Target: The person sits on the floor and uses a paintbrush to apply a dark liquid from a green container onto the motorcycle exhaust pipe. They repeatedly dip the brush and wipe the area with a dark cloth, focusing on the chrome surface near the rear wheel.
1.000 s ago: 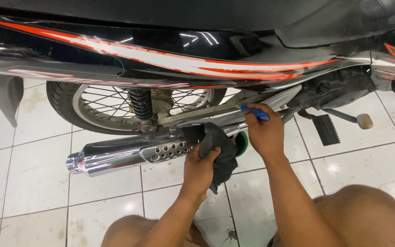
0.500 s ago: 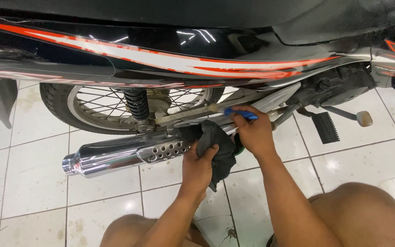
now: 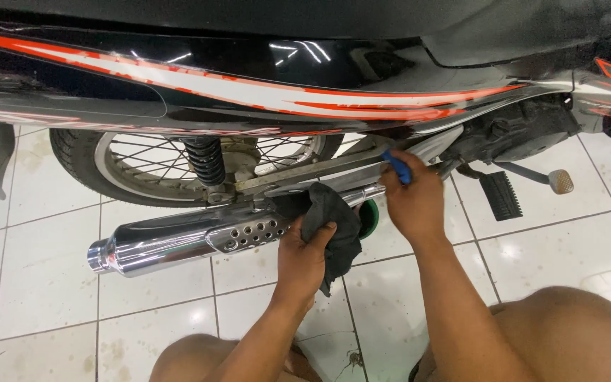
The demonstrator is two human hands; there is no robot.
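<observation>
My left hand grips a dark grey rag and presses it against the front end of the chrome exhaust pipe of a black motorcycle. My right hand holds a small blue-handled tool, its tip against the metal swingarm just above the pipe. A green round object shows between both hands, partly hidden by the rag.
The black motorcycle body with orange and white stripes fills the top. The spoked rear wheel and black shock spring sit left. A footpeg and kick lever stick out right. White floor tiles and my bare knees lie below.
The view has shifted a little. My right hand with the blue tool has moved slightly left along the swingarm. The left hand stays on the rag.
</observation>
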